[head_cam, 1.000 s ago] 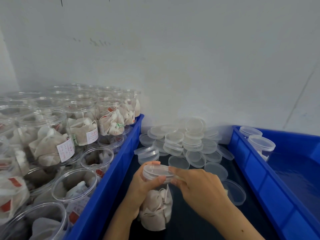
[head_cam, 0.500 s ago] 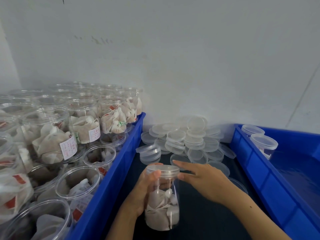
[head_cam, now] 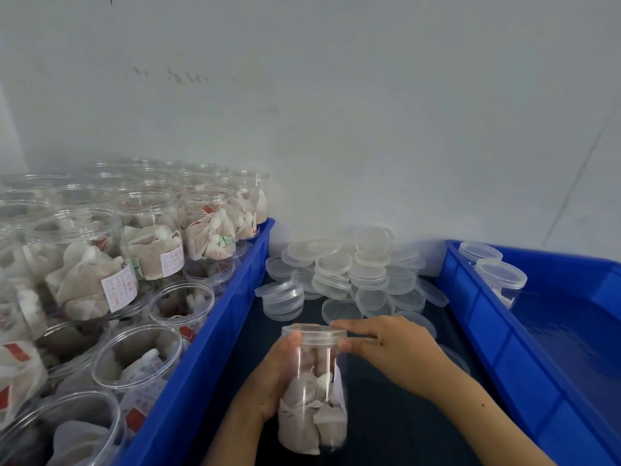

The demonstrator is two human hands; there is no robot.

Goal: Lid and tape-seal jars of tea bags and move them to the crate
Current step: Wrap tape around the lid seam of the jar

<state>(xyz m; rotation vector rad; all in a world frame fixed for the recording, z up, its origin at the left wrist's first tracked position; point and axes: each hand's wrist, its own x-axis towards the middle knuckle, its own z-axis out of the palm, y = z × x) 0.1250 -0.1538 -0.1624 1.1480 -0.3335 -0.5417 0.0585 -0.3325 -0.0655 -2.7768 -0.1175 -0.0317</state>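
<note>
Lidding is the step in hand: the left hand [head_cam: 268, 375] grips the jar [head_cam: 314, 391] of tea bags upright over the dark worktop [head_cam: 386, 428], while the right hand [head_cam: 393, 351] pinches the lid [head_cam: 314, 332] at its rim, thumb and fingers [head_cam: 353, 326] curled on it. Next, I judge, the lid needs seating, then tape; no tape is in view. Left of the jar, a blue bin [head_cam: 208, 334] holds open jars [head_cam: 134, 356]. Right, the crate [head_cam: 524, 351] holds two lidded jars [head_cam: 500, 280] at its far end, with free space nearer. Spare lids [head_cam: 349, 270] are heaped beyond, not blocking the way.
</note>
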